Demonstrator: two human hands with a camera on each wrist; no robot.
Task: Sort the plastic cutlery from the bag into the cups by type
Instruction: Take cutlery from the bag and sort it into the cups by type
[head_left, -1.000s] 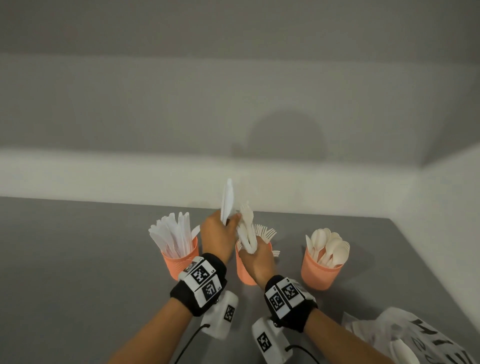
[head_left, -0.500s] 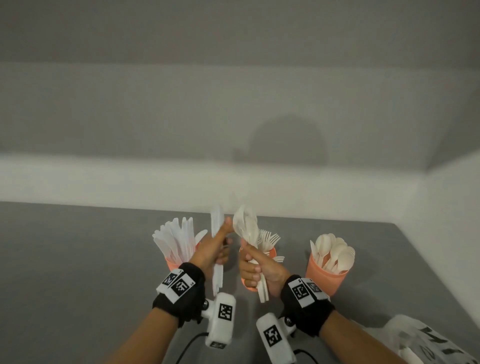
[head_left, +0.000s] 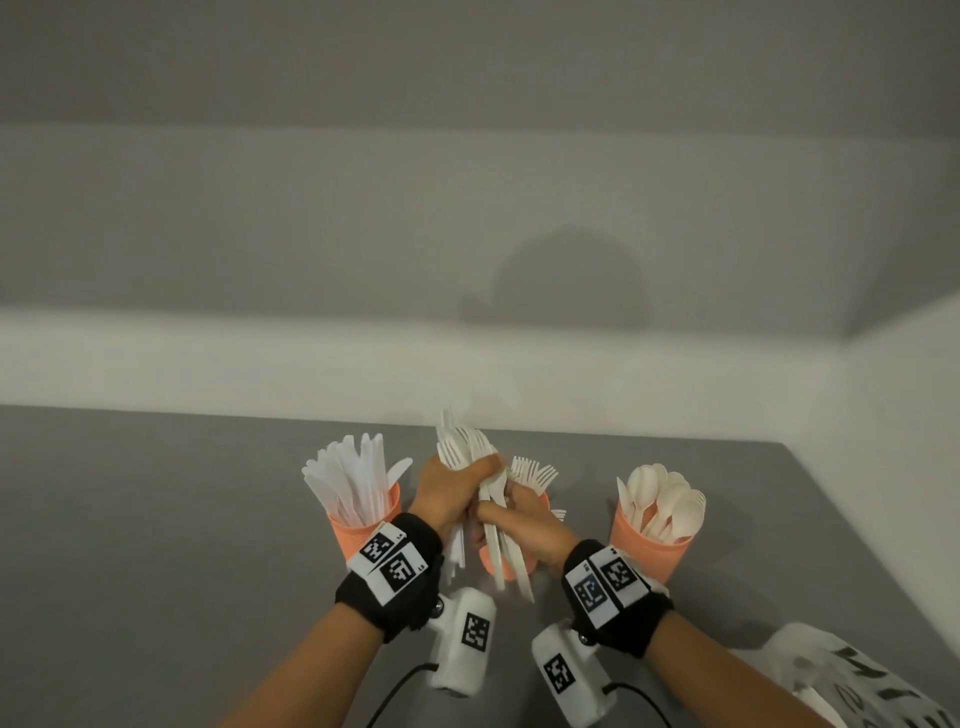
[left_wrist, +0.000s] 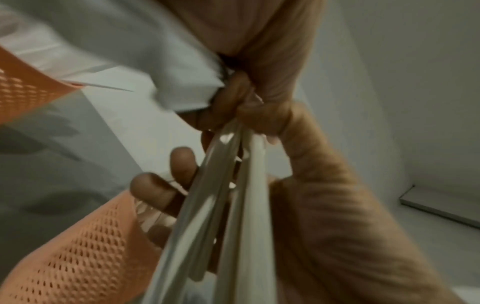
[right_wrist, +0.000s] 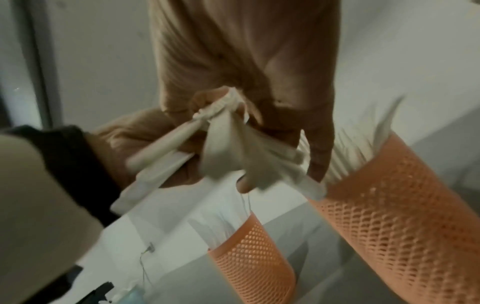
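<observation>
Both hands meet over the middle orange cup (head_left: 511, 569), around one bunch of white plastic cutlery (head_left: 470, 449) with fork and spoon heads pointing up. My left hand (head_left: 462, 486) grips the bunch just under the heads. My right hand (head_left: 511, 522) grips the handles lower down, which stick out below toward me. In the right wrist view the bunch (right_wrist: 226, 156) fans out between both hands. The left cup (head_left: 358, 530) holds knives, the middle one forks, the right cup (head_left: 649, 551) spoons.
A white plastic bag (head_left: 852, 675) with black print lies at the table's front right corner. The grey table (head_left: 156, 545) meets a white wall behind the cups and on the right. The three cups stand in a row near the back.
The hands were apart, the left holding a knife and the right holding the bunch. They have come together, and the left hand now grips the top of the bunch.
</observation>
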